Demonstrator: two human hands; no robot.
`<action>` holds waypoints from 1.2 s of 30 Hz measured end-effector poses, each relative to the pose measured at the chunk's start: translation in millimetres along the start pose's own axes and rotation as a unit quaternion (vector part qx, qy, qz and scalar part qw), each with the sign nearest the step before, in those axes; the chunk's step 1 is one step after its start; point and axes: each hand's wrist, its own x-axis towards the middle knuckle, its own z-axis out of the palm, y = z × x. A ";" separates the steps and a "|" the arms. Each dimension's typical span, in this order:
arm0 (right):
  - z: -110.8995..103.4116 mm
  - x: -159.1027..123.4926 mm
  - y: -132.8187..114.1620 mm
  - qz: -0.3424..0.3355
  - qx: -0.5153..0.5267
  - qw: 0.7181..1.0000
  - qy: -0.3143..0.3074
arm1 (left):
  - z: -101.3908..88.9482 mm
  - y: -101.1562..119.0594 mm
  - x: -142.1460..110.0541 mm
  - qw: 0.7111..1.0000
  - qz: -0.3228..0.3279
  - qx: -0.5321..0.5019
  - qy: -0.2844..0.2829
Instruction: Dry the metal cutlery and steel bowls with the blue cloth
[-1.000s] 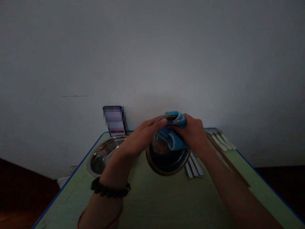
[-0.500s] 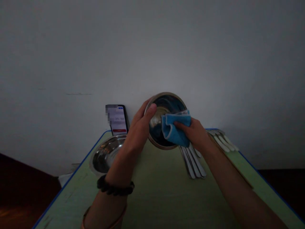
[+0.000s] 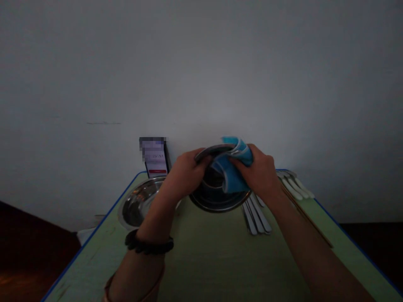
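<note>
A shiny metal bowl is held up above the table, tilted with its opening toward me. My left hand is closed on its left rim, thumb on the inner side. My right hand is closed on a blue cloth with pale edging. The cloth folds over the bowl's right rim, and part of it hangs inside the bowl. Fingers behind the cloth and the rim are hidden.
A wider metal basin stands at the table's left. Behind it a phone leans against the wall. Several metal-handled utensils lie right of centre. Farther right are several white-handled utensils and thin brown sticks on the green table.
The bowl has tipped and sunk slightly, so its opening looks flatter. The cloth has moved from the inside up over the right rim. My left hand has shifted with the bowl.
</note>
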 end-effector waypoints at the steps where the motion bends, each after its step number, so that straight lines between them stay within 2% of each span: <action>1: 1.5 0.4 1.2 0.012 0.036 0.999 0.027 | -1.6 0.1 0.0 0.999 -0.008 -0.005 0.036; 4: 6.0 1.9 6.1 0.062 0.148 0.986 0.044 | -6.5 -0.4 -0.6 0.986 -0.029 -0.067 0.147; 6: 7.6 2.8 9.6 0.077 0.171 0.982 0.010 | -8.4 -1.8 -0.9 0.980 -0.039 -0.116 0.157; 8: 7.0 4.0 12.5 0.063 0.141 0.988 -0.019 | -9.7 -3.6 -0.8 0.984 -0.049 -0.123 0.116; 11: 1.8 6.1 13.5 0.012 0.053 0.997 -0.051 | -10.1 -5.3 -0.8 0.997 -0.057 -0.032 0.032; 14: -5.4 6.4 8.7 -0.021 -0.017 0.997 -0.069 | -7.3 -4.7 -1.5 0.996 -0.033 0.086 0.004; 16: -9.0 5.2 3.5 -0.032 -0.040 0.995 -0.087 | -4.4 -3.6 -2.5 0.992 -0.013 0.128 -0.011; 19: -10.5 3.2 -2.6 -0.040 -0.062 0.992 -0.106 | -2.5 -1.9 -3.7 0.990 0.010 0.127 -0.058; 22: -7.5 3.3 -2.0 -0.024 -0.045 0.996 -0.074 | -5.1 -0.4 -2.8 0.992 0.012 0.105 -0.074; 24: -4.2 4.5 1.9 0.000 -0.010 1.000 -0.022 | -7.4 -0.6 -1.2 0.995 -0.005 0.089 -0.045; 26: -0.8 5.8 6.9 0.031 0.043 0.998 0.016 | -8.8 -2.2 0.3 0.997 -0.027 0.069 0.029; 28: 1.8 6.8 11.5 0.052 0.094 0.994 0.016 | -9.3 -5.1 1.0 0.995 -0.038 0.039 0.085; 29: 2.4 7.2 13.3 0.055 0.106 0.993 0.006 | -9.4 -6.7 0.9 0.995 -0.042 0.021 0.086; 30: 2.5 7.5 14.6 0.053 0.104 0.993 -0.005 | -9.5 -8.1 0.5 0.997 -0.048 0.006 0.067; 32: 1.0 7.6 15.5 0.034 0.065 0.997 -0.024 | -10.1 -9.8 -0.4 0.998 -0.067 -0.005 -0.009; 34: -2.4 7.3 13.9 0.009 0.014 0.999 -0.047 | -10.9 -9.0 -1.3 0.993 -0.084 0.021 -0.079; 36: -6.5 6.5 10.0 -0.009 -0.023 0.998 -0.066 | -11.0 -5.9 -1.7 0.990 -0.074 0.067 -0.104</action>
